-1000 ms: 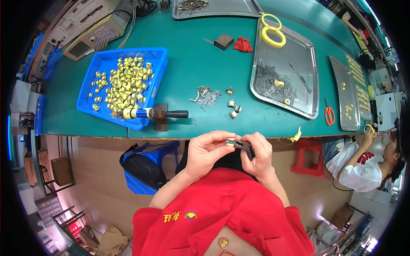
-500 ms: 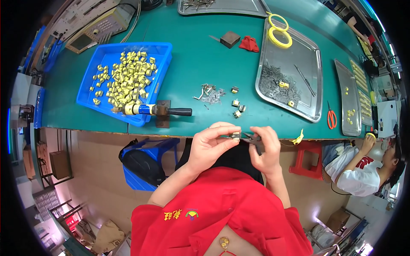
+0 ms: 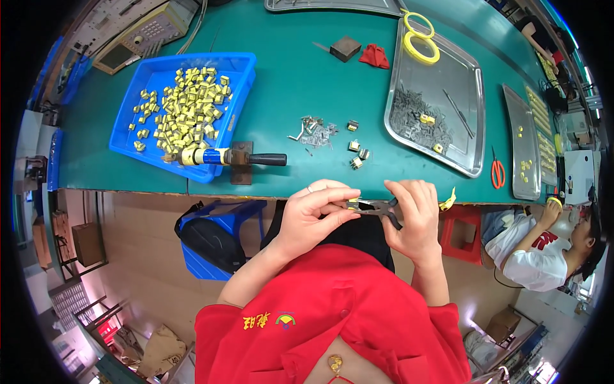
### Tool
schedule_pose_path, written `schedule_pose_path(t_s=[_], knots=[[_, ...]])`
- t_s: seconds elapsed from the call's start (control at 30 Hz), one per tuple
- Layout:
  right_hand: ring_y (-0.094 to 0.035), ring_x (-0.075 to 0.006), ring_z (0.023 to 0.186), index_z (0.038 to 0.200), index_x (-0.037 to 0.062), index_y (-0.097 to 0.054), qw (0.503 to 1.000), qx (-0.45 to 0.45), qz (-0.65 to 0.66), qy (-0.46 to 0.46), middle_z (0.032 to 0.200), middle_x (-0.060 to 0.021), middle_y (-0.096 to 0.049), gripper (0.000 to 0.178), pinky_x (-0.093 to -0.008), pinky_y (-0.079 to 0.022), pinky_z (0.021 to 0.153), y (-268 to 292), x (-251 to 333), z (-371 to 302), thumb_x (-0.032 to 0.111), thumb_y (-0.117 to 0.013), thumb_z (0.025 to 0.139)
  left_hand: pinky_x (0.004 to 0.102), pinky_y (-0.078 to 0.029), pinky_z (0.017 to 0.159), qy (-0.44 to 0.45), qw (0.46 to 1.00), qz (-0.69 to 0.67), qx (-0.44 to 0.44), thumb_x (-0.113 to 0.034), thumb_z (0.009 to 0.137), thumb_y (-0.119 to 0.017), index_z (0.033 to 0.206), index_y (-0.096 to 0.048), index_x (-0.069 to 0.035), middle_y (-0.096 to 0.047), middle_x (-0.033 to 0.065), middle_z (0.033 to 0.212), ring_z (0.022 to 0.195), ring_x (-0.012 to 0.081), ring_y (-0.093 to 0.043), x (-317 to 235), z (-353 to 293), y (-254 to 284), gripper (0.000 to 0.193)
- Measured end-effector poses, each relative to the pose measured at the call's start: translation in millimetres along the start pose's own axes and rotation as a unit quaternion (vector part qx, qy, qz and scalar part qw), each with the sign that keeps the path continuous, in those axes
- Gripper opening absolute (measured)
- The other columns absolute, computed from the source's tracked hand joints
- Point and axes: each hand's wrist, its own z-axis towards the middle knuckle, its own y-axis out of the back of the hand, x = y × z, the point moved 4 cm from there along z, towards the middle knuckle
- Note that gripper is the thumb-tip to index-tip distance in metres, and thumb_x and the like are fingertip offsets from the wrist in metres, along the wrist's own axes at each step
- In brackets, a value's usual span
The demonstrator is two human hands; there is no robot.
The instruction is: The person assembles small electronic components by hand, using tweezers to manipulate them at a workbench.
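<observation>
Just off the table's front edge, my left hand (image 3: 307, 216) pinches a small yellow-wrapped transformer (image 3: 352, 203) between thumb and fingers. From the other side, my right hand (image 3: 417, 221) grips a pair of pliers (image 3: 382, 210) with dark handles. The jaws point left and reach the transformer; whether they bite on it is too small to tell. Beyond my hands, several similar small transformers (image 3: 355, 146) lie on the green table (image 3: 288, 83). Beside them is a loose pile of small metal pieces (image 3: 314, 132).
A blue bin (image 3: 121, 137) of yellow transformers stands left, with a blue-handled tool (image 3: 217, 156) at its near edge. To the right are a metal tray (image 3: 470, 160) of dark pieces, yellow tape rolls (image 3: 421, 50) and red scissors (image 3: 497, 173). A co-worker (image 3: 537, 256) sits far right.
My right hand has shifted to the right and spread wider around the pliers, which now lie more level and show more. My left hand keeps its pinch on the transformer.
</observation>
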Motion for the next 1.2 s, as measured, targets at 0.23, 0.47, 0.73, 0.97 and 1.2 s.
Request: schedule_pose_path(t_s=[0.23,0.47,0.73,0.97,1.2], knots=[[-0.052,-0.029,0.079,0.107,0.0033,-0.057,1.0,0.024,-0.01,0.001,0.091,-0.0106,-0.056,0.053,-0.0388,-0.038,0.072,3,1,-2,0.0,-0.066,0.055,0.0216,-0.056,0.075,-0.003,1.0,0.026,0.014,0.016,0.079,-0.063,0.109,-0.063,0.007,-0.057,0.0119,0.109,0.083,0.012,-0.065,-3,-1,-2,0.031],[-0.053,-0.0286,0.08,0.107,0.0033,-0.057,0.998,0.047,-0.039,0.011,0.091,-0.01,-0.056,0.053,-0.0391,-0.039,0.073,6,2,-2,0.002,-0.067,0.055,0.0212,-0.055,0.068,-0.068,0.991,0.118,0.016,0.012,0.077,-0.067,0.106,-0.066,0.003,-0.061,0.0105,0.101,0.078,0.0108,-0.066,-12,-1,-3,0.03],[-0.053,-0.0284,0.077,0.106,0.0026,-0.057,0.998,0.036,-0.046,0.024,0.089,-0.0099,-0.055,0.051,-0.0389,-0.039,0.071,10,1,-4,0.001,-0.064,0.055,0.022,-0.053,0.065,-0.074,0.986,0.145,0.025,0.008,0.075,-0.071,0.105,-0.068,0.001,-0.062,0.0102,0.097,0.073,0.0111,-0.064,-11,0,-4,0.031],[-0.05,-0.0278,0.067,0.097,0.0016,-0.058,0.998,0.051,-0.022,0.026,0.078,-0.0101,-0.053,0.041,-0.038,-0.038,0.06,7,-2,-6,0.0,-0.063,0.056,0.0226,-0.049,0.061,-0.071,0.986,0.153,0.02,0.005,0.073,-0.074,0.103,-0.069,-0.001,-0.064,0.0083,0.091,0.069,0.0113,-0.06,-12,-2,-6,0.032],[-0.049,-0.024,0.06,0.091,0.0022,-0.059,0.997,0.053,-0.03,0.057,0.07,-0.0068,-0.046,0.035,-0.0352,-0.039,0.055,6,-6,-6,0.004,-0.066,0.056,0.0239,-0.048,0.061,-0.073,0.984,0.161,0.021,0.004,0.072,-0.075,0.101,-0.069,-0.001,-0.065,0.0083,0.089,0.069,0.0131,-0.06,-16,-1,-5,0.031]])
